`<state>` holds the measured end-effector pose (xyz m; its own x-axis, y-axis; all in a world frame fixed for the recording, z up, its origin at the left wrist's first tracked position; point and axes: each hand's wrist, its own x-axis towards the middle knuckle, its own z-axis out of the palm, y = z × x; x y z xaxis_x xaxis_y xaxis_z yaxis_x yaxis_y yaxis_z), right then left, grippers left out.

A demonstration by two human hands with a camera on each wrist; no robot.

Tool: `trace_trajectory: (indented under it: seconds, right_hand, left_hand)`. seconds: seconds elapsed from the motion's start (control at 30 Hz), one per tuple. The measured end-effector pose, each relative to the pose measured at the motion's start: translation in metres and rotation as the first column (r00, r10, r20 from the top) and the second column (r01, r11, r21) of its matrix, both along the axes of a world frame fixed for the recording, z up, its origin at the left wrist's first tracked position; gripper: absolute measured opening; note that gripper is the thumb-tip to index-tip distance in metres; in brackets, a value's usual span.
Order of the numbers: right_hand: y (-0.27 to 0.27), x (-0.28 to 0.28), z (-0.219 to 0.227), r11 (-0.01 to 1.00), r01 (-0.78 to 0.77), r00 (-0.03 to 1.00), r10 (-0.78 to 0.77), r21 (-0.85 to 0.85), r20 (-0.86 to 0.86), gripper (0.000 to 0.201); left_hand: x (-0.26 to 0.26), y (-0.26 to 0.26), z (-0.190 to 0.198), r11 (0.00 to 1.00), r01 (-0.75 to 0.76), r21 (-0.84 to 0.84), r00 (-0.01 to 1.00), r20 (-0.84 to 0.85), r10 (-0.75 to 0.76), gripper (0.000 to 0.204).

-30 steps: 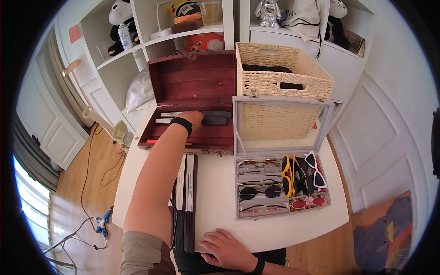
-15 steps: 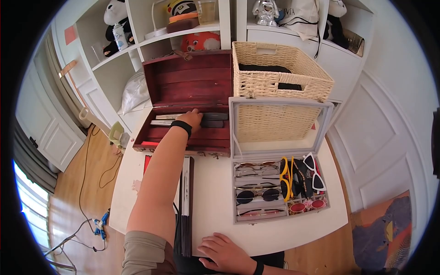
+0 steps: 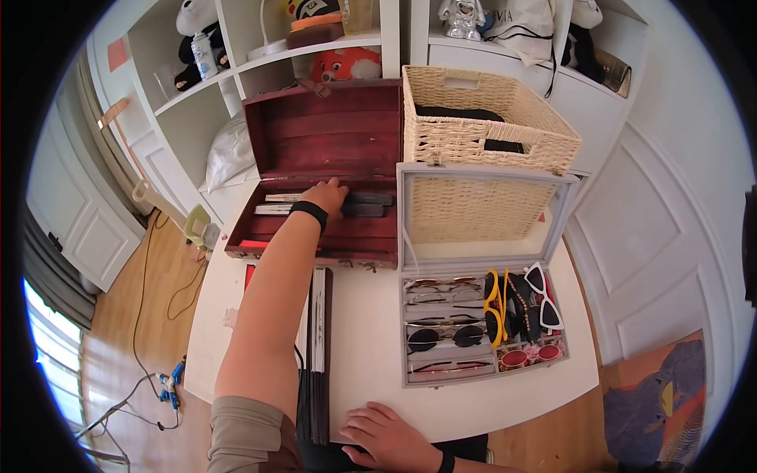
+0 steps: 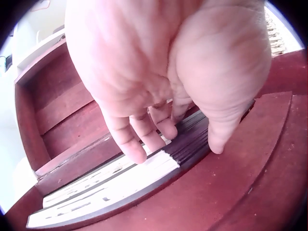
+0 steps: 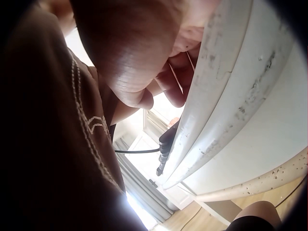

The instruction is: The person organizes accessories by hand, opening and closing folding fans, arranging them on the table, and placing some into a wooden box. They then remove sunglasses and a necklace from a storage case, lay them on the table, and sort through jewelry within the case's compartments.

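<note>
Inside the open dark-red box [image 3: 363, 246], flat booklets [image 3: 272, 210] with white page edges and dark sections lie in two rows. My left hand [image 3: 325, 198] reaches down over them. The left wrist view shows the thumb of my left hand [image 4: 168, 86] along the near side of the front booklets [image 4: 110, 192], with the fingers bent over their far side; the hand pinches this row, whose far end is partly hidden. At the table's front edge, my right hand [image 3: 388, 436] rests with relaxed fingers. The right wrist view shows this hand [image 5: 144, 53] beside the white edge.
Dark folders with white edges [image 3: 318, 347] stand below the box, partly behind my left forearm. A grey case [image 3: 408, 347] of glasses, lid raised, sits to the right. Behind it is a woven basket [image 3: 449, 146]. White shelves [image 3: 272, 72] stand at the back.
My left hand stays over the booklets, and its fingers have shifted slightly. The head view has moved a little. My right hand remains at the table's edge.
</note>
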<state>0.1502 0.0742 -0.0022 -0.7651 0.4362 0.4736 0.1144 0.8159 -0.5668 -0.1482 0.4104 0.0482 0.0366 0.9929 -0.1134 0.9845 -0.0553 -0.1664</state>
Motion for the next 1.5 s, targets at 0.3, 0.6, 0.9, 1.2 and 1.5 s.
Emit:
trace_trajectory:
  seconds: [0.3, 0.6, 0.9, 1.2, 1.5]
  right_hand:
    - [0.000, 0.000, 0.001, 1.000, 0.013, 1.000, -0.013, 0.009, 0.007, 0.028]
    - [-0.001, 0.002, -0.005, 0.993, -0.011, 1.000, 0.012, -0.116, 0.011, 0.028]
    - [-0.005, 0.000, -0.008, 0.997, 0.027, 0.999, -0.025, -0.072, 0.036, 0.028]
    - [-0.012, 0.002, -0.009, 0.989, 0.076, 0.995, -0.083, -0.124, -0.047, 0.036]
    - [-0.015, 0.009, -0.015, 0.956, 0.128, 0.921, -0.214, -0.264, -0.326, 0.059]
  left_hand:
    - [-0.009, 0.005, -0.004, 0.994, 0.099, -0.039, 0.995, -0.020, -0.100, 0.052]
    - [-0.008, -0.004, -0.005, 0.982, 0.181, 0.057, 0.964, -0.207, -0.165, 0.035]
    - [-0.013, -0.063, 0.058, 0.912, 0.303, 0.278, 0.953, -0.110, -0.283, 0.038]
    - [0.013, -0.200, 0.125, 0.692, 0.460, 0.556, 0.837, -0.011, -0.547, 0.034]
    - [0.070, -0.340, 0.087, 0.537, 0.669, 0.514, 0.674, -0.114, -0.730, 0.032]
